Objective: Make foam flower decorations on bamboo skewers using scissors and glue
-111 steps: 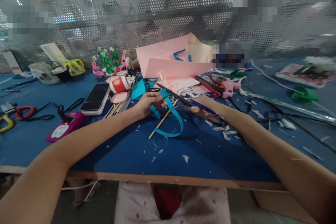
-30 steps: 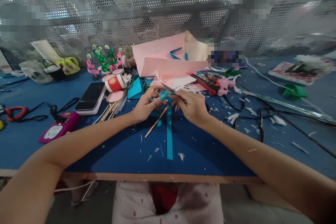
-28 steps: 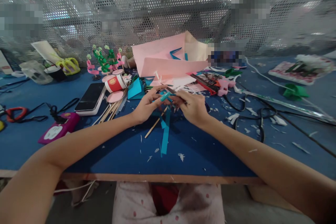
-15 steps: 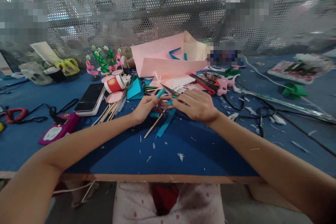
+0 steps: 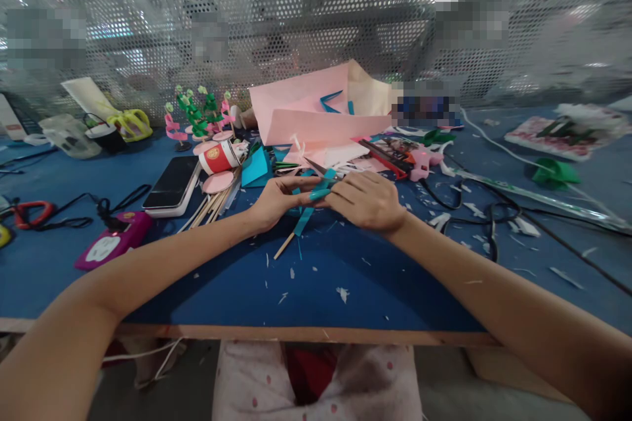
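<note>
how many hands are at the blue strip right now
2: the left hand pinches the blue strip from the left, and the right hand is at its right with the scissors. Neither is hidden, though some fingertips are.

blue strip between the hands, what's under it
Only the lower end of a wooden stick shows from under the blue strip, with blue tabletop around it. The stick's upper part is covered.
</note>
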A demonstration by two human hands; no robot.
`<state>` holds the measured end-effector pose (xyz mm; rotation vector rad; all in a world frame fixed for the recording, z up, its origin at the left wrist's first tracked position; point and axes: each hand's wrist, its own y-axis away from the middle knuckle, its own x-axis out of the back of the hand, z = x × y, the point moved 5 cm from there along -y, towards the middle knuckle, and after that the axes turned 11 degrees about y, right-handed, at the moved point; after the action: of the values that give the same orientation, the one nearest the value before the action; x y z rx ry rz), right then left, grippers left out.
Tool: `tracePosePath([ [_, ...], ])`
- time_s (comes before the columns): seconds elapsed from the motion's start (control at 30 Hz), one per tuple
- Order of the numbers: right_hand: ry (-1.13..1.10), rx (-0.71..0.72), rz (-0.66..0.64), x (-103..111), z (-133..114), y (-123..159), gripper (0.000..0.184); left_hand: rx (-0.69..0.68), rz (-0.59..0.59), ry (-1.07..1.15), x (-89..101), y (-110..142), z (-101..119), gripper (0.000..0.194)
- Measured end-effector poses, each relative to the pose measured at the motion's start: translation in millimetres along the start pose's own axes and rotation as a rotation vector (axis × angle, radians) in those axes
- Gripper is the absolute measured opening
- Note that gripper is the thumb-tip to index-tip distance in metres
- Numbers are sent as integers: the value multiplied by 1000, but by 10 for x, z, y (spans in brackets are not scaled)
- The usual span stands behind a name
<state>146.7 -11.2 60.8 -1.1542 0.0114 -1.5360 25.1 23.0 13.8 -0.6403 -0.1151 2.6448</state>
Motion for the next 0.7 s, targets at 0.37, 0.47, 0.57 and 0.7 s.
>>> tracePosePath([
  [0.37, -216, -292, 118, -113, 121, 50, 37, -148, 56, -106, 20, -8, 111, 52],
  [0.47, -375, -395, 64, -183, 148, 45, 39, -171, 106, -116, 41, -8, 132, 44],
  [0.57, -475, -449, 0, -213, 146, 37, 45, -182, 148, -79, 96, -29, 124, 38],
  [0.7, -639, -488, -76, -213, 119, 31, 54, -188, 242, -15, 207, -73, 103, 35],
])
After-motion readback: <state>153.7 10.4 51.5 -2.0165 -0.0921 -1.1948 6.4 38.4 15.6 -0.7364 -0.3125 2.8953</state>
